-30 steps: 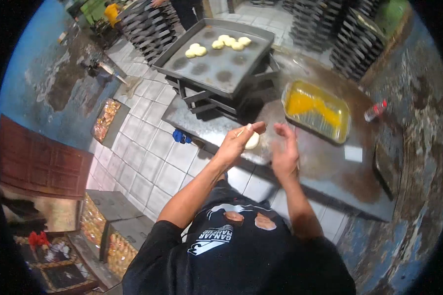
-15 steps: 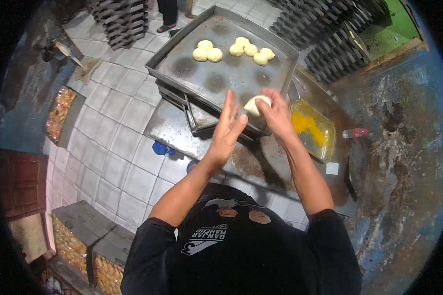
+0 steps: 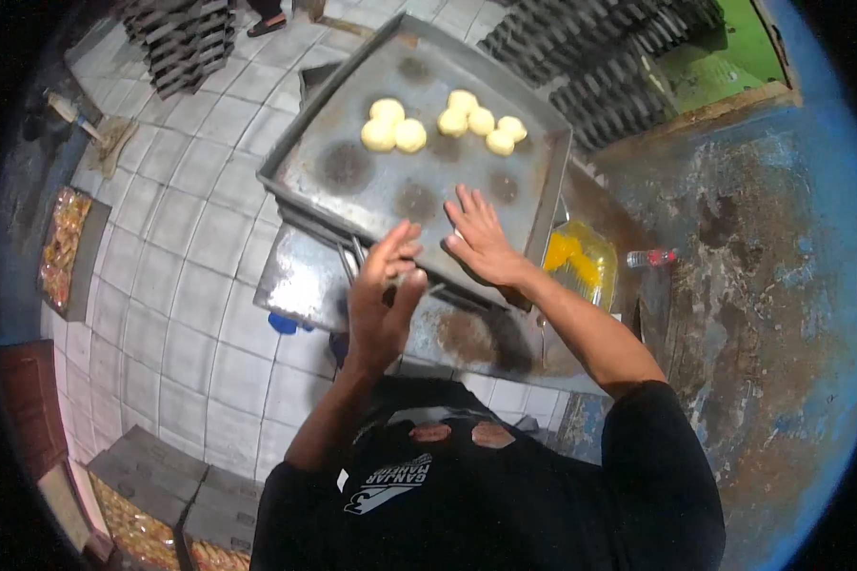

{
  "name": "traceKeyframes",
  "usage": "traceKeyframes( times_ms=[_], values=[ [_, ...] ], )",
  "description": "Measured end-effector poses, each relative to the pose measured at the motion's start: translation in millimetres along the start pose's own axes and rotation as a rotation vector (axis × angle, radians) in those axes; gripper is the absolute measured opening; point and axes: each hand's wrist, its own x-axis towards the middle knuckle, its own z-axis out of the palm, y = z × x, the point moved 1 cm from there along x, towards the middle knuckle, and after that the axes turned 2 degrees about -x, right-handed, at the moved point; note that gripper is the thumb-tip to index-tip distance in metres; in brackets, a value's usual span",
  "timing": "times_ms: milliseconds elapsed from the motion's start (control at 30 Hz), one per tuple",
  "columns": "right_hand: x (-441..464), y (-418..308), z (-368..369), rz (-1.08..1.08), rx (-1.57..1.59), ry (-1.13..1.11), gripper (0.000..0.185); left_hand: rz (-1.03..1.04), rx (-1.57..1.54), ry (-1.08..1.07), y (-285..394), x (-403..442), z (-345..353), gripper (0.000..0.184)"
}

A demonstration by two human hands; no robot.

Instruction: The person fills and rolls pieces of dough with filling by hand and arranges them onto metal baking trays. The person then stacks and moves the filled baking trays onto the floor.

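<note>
My right hand [image 3: 483, 243] lies palm down over the near part of the metal baking tray [image 3: 300, 186], its fingers spread. A small pale bit of dough [image 3: 458, 233] peeks out by its thumb; whatever else is under the palm is hidden. Closer to me, my left hand [image 3: 388, 285] is held up by the tray's near edge. Its fingers bend slightly and its thumb stands apart, with nothing visible between them. Farther back on the tray, pale dough balls sit in touching groups: one on the left [image 3: 387, 124], one in the middle [image 3: 462, 112], one on the right [image 3: 507, 136].
Right of the tray, a clear container [image 3: 581, 266] holds yellow stuff, with a plastic bottle [image 3: 650, 258] beyond it. Stacked dark trays [image 3: 619, 95] stand at the back right, others [image 3: 181, 43] at the back left. Crates of packed baked goods [image 3: 67, 243] line the left.
My right hand has gone from holding a dough ball in the air to lying flat on the tray. My left hand has drawn back toward me and leftward. The view has shifted slightly.
</note>
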Motion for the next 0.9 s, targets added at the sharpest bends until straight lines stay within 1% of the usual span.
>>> traceKeyframes(
  times_ms=[33,67,133,167,200,233,267,300,333,400,433,467,500,533,567,600,633,667,700,733,767,800,833,867,900],
  values=[
    [5,5,-10,-0.012,0.124,-0.092,0.059,-0.014,0.008,-0.026,1,1,2,0.054],
    [14,15,-27,-0.032,0.112,-0.079,0.059,0.012,0.066,-0.046,2,0,3,0.054],
    [44,34,-80,0.578,1.0,0.002,0.056,0.121,0.109,-0.053,0,-2,3,0.051],
    [61,62,-84,0.705,0.724,0.141,0.053,0.1,0.125,-0.059,2,-2,3,0.049],
    [75,91,-74,0.825,0.45,0.283,0.051,0.077,0.144,-0.067,4,-4,4,0.047],
    [86,110,-50,0.803,0.467,0.302,0.051,0.067,0.157,-0.061,2,-5,7,0.045],
    [97,125,-24,0.722,0.192,0.462,0.046,0.043,0.102,-0.035,3,-8,14,0.043],
    [102,128,-10,0.641,-0.082,0.614,0.044,0.009,0.129,-0.038,3,-8,20,0.04],
    [98,114,-20,0.647,-0.06,0.622,0.044,-0.038,0.157,-0.046,3,-13,27,0.037],
    [71,70,-60,0.735,0.627,0.429,0.035,-0.008,0.133,-0.032,10,-24,47,0.032],
    [52,64,-61,0.659,0.841,0.551,0.027,-0.03,0.142,0.021,11,-30,61,0.029],
    [23,47,-68,0.639,0.772,0.568,0.026,-0.062,0.137,0.04,8,-36,74,0.035],
    [-15,21,-82,0.626,0.699,0.589,0.026,0.045,0.069,0.127,2,-41,97,0.039],
    [-63,-19,-100,0.533,0.563,0.547,0.028,0.146,-0.002,0.205,-6,-48,121,0.043],
    [-105,-37,-97,0.469,0.717,0.452,0.028,0.004,-0.083,0.198,-16,-56,138,0.051],
    [-141,-36,-75,0.303,0.712,0.52,0.035,-0.189,-0.227,0.147,-20,-64,158,0.041],
    [-180,-54,-92,0.305,0.647,0.517,0.031,-0.257,-0.277,0.066,-34,-75,174,0.035],
    [-211,-56,-90,0.287,0.692,0.722,0.029,-0.326,-0.322,-0.01,-48,-88,191,0.031],
    [-243,-51,-87,0.332,0.663,0.789,0.027,-0.319,-0.311,0.054,-50,-106,221,0.027],
    [-273,-46,-82,0.37,0.635,0.851,0.025,-0.331,-0.296,0.028,-65,-122,239,0.027],
    [-303,-41,-74,0.389,0.641,0.875,0.025,-0.274,-0.153,-0.028,-87,-138,252,0.028],
    [-334,-35,-60,0.489,0.845,0.713,0.028,-0.218,-0.006,-0.084,-101,-156,264,0.029],
    [-364,-31,-42,0.58,1.051,0.537,0.032,-0.1,0.354,-0.109,-100,-173,278,0.034],
    [-388,-20,-26,0.604,1.368,0.561,0.025,-0.111,0.374,-0.132,-109,-189,293,0.034],
    [-406,-14,-16,0.599,1.433,0.724,0.024,-0.283,0.172,-0.124,-124,-204,309,0.035]
  ],
)
